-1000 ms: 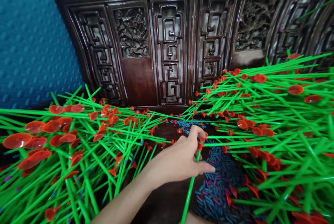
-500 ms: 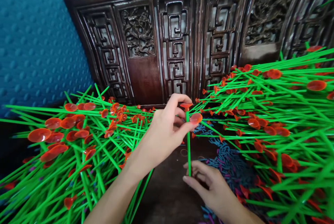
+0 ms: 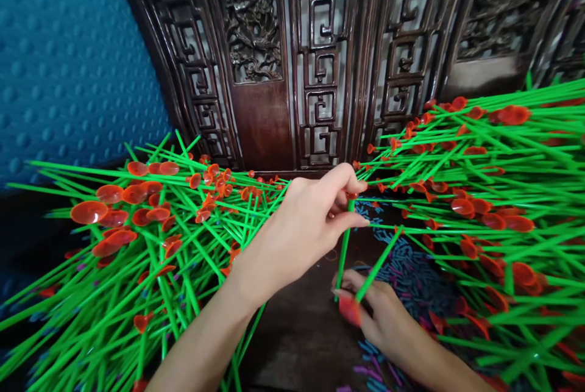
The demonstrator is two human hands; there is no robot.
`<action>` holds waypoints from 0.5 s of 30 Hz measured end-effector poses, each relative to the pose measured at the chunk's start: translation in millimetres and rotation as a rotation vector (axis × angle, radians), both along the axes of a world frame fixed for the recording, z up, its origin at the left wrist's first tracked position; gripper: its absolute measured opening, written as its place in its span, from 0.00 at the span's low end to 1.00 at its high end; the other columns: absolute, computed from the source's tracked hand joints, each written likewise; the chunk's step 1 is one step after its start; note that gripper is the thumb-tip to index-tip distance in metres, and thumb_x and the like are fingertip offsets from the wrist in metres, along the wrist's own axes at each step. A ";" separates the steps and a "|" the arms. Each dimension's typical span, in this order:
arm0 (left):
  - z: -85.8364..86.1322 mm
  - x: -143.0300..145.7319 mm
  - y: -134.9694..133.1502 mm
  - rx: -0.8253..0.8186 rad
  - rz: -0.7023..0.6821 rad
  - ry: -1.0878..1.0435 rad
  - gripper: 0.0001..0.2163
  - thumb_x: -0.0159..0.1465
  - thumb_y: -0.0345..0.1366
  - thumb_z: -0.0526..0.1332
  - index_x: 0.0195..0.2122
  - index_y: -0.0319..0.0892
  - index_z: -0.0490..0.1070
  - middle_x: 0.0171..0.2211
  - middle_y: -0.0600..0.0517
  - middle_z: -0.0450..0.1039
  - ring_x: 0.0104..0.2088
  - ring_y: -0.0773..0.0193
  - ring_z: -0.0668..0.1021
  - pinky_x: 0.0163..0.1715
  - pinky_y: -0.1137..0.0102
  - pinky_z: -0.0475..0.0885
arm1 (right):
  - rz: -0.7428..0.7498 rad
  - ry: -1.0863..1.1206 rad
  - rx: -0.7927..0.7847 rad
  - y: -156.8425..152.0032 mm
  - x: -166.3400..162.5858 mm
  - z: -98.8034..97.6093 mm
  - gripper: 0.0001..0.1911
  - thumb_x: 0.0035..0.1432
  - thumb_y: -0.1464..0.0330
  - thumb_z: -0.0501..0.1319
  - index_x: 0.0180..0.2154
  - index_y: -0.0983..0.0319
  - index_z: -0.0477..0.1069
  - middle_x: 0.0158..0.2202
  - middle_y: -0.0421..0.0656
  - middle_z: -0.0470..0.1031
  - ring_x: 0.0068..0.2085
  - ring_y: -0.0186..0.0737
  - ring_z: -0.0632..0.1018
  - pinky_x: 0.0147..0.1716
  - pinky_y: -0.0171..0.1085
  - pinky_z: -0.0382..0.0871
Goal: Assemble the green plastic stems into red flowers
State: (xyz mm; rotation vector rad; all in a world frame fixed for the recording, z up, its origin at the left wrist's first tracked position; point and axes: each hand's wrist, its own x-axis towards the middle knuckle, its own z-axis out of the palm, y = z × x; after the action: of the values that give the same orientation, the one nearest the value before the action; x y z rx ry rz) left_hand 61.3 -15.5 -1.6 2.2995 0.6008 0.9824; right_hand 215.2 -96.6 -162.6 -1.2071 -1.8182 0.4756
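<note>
My left hand [image 3: 315, 221] pinches the upper end of a thin green stick [image 3: 345, 252], just under its red cup-shaped tip [image 3: 351, 195]. The stick hangs steeply, leaning slightly. Lower down, my right hand [image 3: 381, 313] has its thumb and fingers closed around the bottom end of that same stick. A second green stick [image 3: 379, 264] slants up to the right in front of the right hand. Its red cup [image 3: 350, 310] points down by the right thumb and is blurred; whether the hand holds it I cannot tell.
Heaps of green sticks with red cups lie at left [image 3: 150, 270] and right [image 3: 516, 221]. Small blue and purple pieces [image 3: 411, 270] are scattered on the dark wooden surface [image 3: 292, 343]. Behind stands a carved wooden backrest [image 3: 265, 124], with a blue dimpled cushion [image 3: 77, 63] at left.
The second stick's red cup has dropped from my left hand to beside my right thumb. My right hand has closed in on the first stick's lower end. The view has shifted slightly.
</note>
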 end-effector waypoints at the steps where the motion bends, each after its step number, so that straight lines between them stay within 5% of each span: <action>1: 0.1 -0.1 -0.5 0.008 0.000 0.002 0.11 0.62 0.32 0.68 0.43 0.45 0.69 0.45 0.55 0.78 0.35 0.69 0.81 0.37 0.72 0.79 | 0.002 -0.007 0.003 -0.4 0.3 0.3 0.08 0.65 0.71 0.52 0.35 0.58 0.68 0.29 0.41 0.76 0.31 0.38 0.80 0.33 0.33 0.73; 9: 2.9 0.8 2.7 0.019 -0.003 0.011 0.09 0.62 0.31 0.68 0.40 0.43 0.68 0.44 0.54 0.78 0.35 0.70 0.81 0.36 0.75 0.79 | 0.023 0.028 -0.153 -1.8 1.3 2.9 0.10 0.66 0.72 0.51 0.38 0.57 0.70 0.30 0.41 0.75 0.34 0.38 0.78 0.36 0.35 0.72; 13: 3.0 2.5 6.5 0.055 0.025 -0.010 0.11 0.62 0.28 0.68 0.43 0.41 0.70 0.33 0.57 0.77 0.33 0.71 0.81 0.35 0.79 0.78 | 0.073 0.289 -0.318 1.1 0.4 -0.9 0.05 0.64 0.65 0.57 0.40 0.58 0.70 0.34 0.42 0.77 0.36 0.39 0.79 0.36 0.37 0.73; 15: 6.1 1.1 6.9 0.097 0.068 -0.045 0.12 0.61 0.28 0.68 0.46 0.41 0.71 0.31 0.57 0.76 0.33 0.72 0.81 0.33 0.81 0.77 | 0.107 0.508 -0.430 2.4 -1.0 1.0 0.12 0.61 0.62 0.61 0.45 0.58 0.69 0.36 0.43 0.77 0.37 0.41 0.79 0.35 0.38 0.74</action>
State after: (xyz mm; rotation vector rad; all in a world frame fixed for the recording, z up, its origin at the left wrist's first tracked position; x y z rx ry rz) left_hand 62.4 -8.6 4.5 2.3476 0.6293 1.1154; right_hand 214.1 -94.2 -161.6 -1.1317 -1.3798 1.1665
